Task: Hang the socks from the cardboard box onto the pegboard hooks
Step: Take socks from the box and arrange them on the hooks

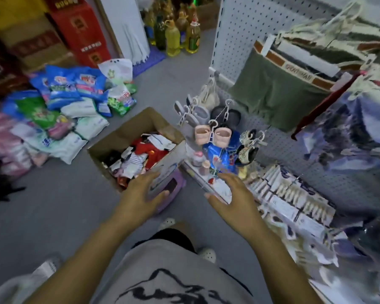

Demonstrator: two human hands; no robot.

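An open cardboard box stands on the grey floor, filled with packaged socks in red, white and black. To its right rises the white pegboard, where pink socks, grey socks and dark socks hang on hooks. My left hand hovers over the box's near corner, fingers spread, holding nothing. My right hand reaches forward near the shelf edge, fingers apart and empty. The frame is motion-blurred.
A purple stool sits beside the box under my left hand. Bags of detergent are piled on the floor at left. Oil bottles and red cartons stand behind. Underwear and boxed goods fill the shelf at right.
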